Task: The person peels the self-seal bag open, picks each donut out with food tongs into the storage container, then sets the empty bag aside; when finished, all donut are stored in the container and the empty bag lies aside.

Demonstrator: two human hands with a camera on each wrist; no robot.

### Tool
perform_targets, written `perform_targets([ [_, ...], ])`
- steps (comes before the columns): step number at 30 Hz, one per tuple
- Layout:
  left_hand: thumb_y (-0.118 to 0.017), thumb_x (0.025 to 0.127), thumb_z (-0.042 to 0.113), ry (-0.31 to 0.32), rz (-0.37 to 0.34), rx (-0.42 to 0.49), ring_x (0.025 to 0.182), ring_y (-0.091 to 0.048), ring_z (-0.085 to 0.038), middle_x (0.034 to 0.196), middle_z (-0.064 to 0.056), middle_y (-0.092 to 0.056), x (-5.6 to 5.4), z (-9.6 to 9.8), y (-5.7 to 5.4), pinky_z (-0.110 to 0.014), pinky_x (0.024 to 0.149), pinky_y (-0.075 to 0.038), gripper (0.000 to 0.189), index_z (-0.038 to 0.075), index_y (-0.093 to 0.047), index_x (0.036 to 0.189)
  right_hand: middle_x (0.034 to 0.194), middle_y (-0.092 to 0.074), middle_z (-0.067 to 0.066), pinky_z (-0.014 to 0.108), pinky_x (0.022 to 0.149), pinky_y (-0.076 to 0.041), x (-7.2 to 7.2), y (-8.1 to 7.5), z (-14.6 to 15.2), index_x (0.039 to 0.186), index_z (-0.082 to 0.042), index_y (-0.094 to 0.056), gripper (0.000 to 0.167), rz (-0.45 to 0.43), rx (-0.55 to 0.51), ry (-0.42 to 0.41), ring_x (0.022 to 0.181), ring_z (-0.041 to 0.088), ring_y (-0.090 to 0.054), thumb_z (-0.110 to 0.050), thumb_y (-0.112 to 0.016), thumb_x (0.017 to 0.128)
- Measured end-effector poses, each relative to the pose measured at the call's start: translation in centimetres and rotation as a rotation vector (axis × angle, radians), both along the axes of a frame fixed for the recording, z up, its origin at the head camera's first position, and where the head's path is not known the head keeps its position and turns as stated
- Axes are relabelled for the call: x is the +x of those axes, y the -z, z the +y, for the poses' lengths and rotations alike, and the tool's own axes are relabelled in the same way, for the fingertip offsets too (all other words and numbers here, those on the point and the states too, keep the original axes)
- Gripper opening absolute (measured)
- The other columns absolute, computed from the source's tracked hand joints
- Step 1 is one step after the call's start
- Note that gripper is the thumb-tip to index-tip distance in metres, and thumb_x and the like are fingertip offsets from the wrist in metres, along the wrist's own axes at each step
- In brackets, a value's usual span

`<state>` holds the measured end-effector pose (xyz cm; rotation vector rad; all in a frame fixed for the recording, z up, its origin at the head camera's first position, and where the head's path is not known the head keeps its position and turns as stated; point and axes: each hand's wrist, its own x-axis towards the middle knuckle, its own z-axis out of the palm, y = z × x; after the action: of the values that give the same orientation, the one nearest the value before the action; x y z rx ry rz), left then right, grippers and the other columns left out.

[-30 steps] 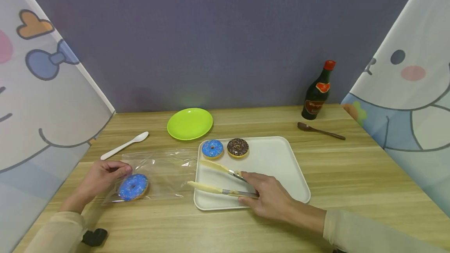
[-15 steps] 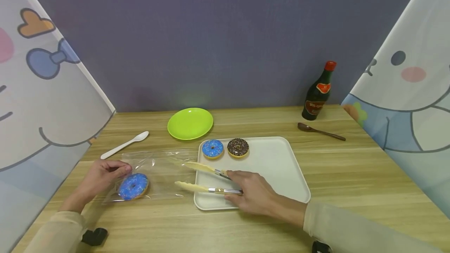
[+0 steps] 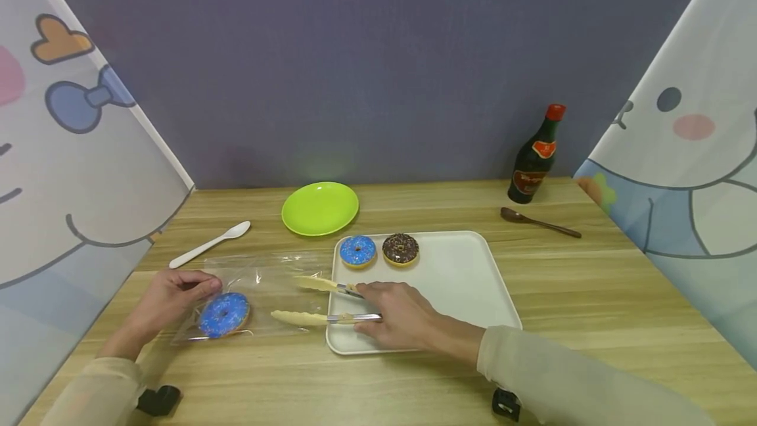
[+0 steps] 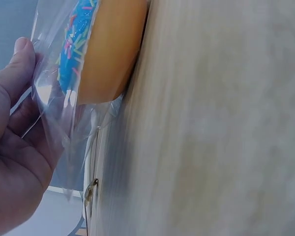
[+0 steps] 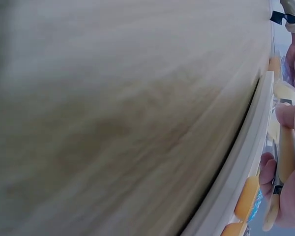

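Observation:
My left hand [image 3: 176,300] pinches the edge of a clear plastic bag [image 3: 269,288]. Inside the bag, near that hand, lies a blue sprinkled donut [image 3: 225,314]; the left wrist view shows the donut's tan side [image 4: 113,54] through the film. My right hand [image 3: 402,314] grips a pair of tongs [image 3: 355,319] with cream tips and metal arms. Spread apart, the tong tips hold nothing and reach left past the tray's edge, over the right part of the bag. Whether they are inside the bag I cannot tell.
Beneath the right hand is a white tray [image 3: 461,268], bearing another blue donut [image 3: 357,252] and a chocolate donut [image 3: 400,250]. Around it are a green plate [image 3: 320,209], white spoon [image 3: 209,244], dark bottle [image 3: 532,160] and brown spoon [image 3: 539,221]. Walls border the table.
My right hand has moved left with the spread tongs, bringing their tips from the tray's left edge out over the bag. The left hand, bag and donuts have stayed put.

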<state>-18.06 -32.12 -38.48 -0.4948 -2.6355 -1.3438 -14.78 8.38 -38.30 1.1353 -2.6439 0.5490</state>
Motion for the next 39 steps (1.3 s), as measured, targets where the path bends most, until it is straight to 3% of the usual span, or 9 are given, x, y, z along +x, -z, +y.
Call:
perform_targets([
  [13, -0.068, 0.085, -0.004, 0.029, 0.012, 0.024, 0.071, -0.065, -0.004, 0.078, -0.001, -0.071, 0.4, -0.2, 0.3, -0.018, 0.062, -0.053, 0.006, -0.01, -0.07, 0.085, 0.114, -0.065, 0.001, 0.025, 0.077, -0.052, -0.8, -0.2, -3.1, 0.126, -0.007, -0.059, 0.057, -0.046, 0.082, -0.048, 0.098, 0.013, -0.062, -0.042, -0.069, 0.083],
  [19, -0.068, 0.084, -0.004, 0.035, 0.041, 0.014, 0.07, -0.065, -0.004, 0.078, -0.003, -0.071, 0.2, -0.2, 0.2, -0.018, 0.062, -0.053, 0.005, -0.009, -0.07, 0.084, 0.115, -0.064, -0.004, 0.024, 0.076, -0.051, -1.1, -0.6, -4.0, 0.13, -0.01, -0.057, 0.059, -0.065, 0.135, -0.041, 0.097, 0.01, -0.061, -0.045, -0.067, 0.083],
  [25, -0.067, 0.085, -0.004, 0.041, 0.024, 0.02, 0.07, -0.066, -0.006, 0.079, -0.001, -0.071, 0.0, -0.1, 0.1, -0.02, 0.062, -0.054, 0.007, -0.011, -0.069, 0.085, 0.12, -0.062, -0.003, 0.025, 0.076, -0.051, -1.4, -0.8, -4.8, 0.133, -0.012, -0.055, 0.062, -0.081, 0.185, -0.044, 0.101, 0.011, -0.06, -0.047, -0.066, 0.084],
  [33, -0.069, 0.084, -0.003, 0.011, 0.029, 0.007, 0.07, -0.064, -0.003, 0.079, 0.003, -0.071, 0.1, 0.1, 0.0, -0.017, 0.061, -0.052, 0.007, -0.01, -0.07, 0.085, 0.124, -0.059, -0.003, 0.023, 0.074, -0.051, -1.5, -0.8, -5.7, 0.134, -0.011, -0.053, 0.063, -0.09, 0.197, -0.06, 0.105, 0.012, -0.059, -0.048, -0.064, 0.084],
  [39, -0.07, 0.084, 0.0, -0.017, 0.029, -0.029, 0.071, -0.063, -0.002, 0.079, 0.005, -0.07, -0.1, 0.2, 0.0, -0.016, 0.061, -0.051, 0.008, -0.008, -0.071, 0.085, 0.118, -0.061, -0.005, 0.021, 0.066, -0.05, -1.5, -0.9, -6.2, 0.134, -0.011, -0.053, 0.062, -0.084, 0.225, -0.053, 0.095, 0.008, -0.06, -0.048, -0.064, 0.085],
])
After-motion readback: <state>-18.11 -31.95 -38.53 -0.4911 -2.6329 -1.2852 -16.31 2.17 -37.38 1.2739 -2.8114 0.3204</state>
